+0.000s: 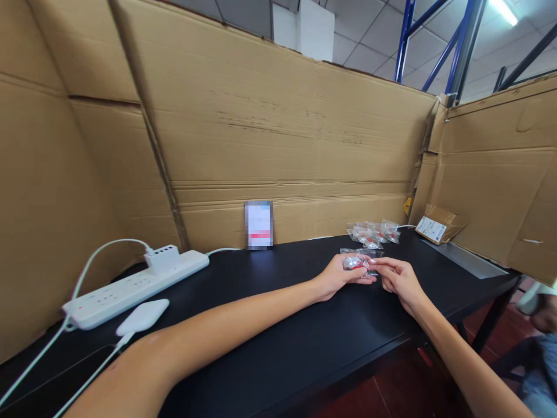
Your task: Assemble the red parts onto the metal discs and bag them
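Observation:
A small clear plastic bag (pixel 353 262) with something silvery and red inside is held just above the black table. My left hand (pixel 337 276) is closed around the bag's left side and underside. From the right, my right hand (pixel 398 280) pinches the bag's edge between thumb and fingertips. What exactly lies inside the bag is too small to make out. Behind my hands, a pile of similar clear bags (pixel 372 233) with red and silvery contents rests on the table.
A white power strip (pixel 139 287) with a plugged-in charger (pixel 163 259) and a white flat device (pixel 143 316) with cables lie at left. A blurred card (pixel 259 226) leans on the cardboard wall (pixel 278 133). An opened small carton (pixel 439 223) sits back right. A person (pixel 539 348) is at far right.

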Motion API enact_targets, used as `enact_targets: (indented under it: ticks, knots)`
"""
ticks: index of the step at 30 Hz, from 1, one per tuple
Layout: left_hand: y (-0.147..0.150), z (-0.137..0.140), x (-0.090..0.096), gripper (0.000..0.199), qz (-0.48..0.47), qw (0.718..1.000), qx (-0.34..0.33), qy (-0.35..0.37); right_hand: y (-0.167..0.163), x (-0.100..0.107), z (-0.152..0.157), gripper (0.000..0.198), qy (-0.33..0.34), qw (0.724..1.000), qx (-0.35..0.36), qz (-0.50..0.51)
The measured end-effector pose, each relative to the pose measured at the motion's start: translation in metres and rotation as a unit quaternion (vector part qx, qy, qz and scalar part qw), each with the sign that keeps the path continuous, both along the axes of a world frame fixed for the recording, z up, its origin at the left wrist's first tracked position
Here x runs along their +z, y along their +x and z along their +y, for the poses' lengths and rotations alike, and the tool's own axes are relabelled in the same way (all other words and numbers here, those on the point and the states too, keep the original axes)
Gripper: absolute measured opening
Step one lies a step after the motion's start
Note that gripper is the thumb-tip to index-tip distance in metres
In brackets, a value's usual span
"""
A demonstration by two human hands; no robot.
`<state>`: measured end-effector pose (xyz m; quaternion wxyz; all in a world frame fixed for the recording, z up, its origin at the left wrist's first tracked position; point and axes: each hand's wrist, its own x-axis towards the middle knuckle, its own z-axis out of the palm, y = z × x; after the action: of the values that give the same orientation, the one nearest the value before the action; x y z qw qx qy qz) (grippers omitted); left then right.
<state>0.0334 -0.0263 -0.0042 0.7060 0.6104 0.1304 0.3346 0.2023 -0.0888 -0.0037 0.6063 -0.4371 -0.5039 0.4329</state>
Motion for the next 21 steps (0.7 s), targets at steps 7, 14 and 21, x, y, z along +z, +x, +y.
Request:
enact_targets:
  ticks: [7,14,21]
  knots:
    - [-0.001,0.0,0.001,0.055,-0.013,1.0,0.004,-0.013,-0.001,0.001,-0.004,0.038,-0.015,0.998,0.057,-0.033]
    - [-0.002,0.0,0.004,0.052,-0.015,0.999,-0.027,-0.023,0.002,-0.001,-0.004,0.04,0.002,0.997,0.064,-0.045]
    - [-0.004,0.003,0.005,0.053,-0.024,0.997,-0.04,-0.06,0.005,-0.01,0.01,0.057,0.04,0.987,-0.148,-0.04]
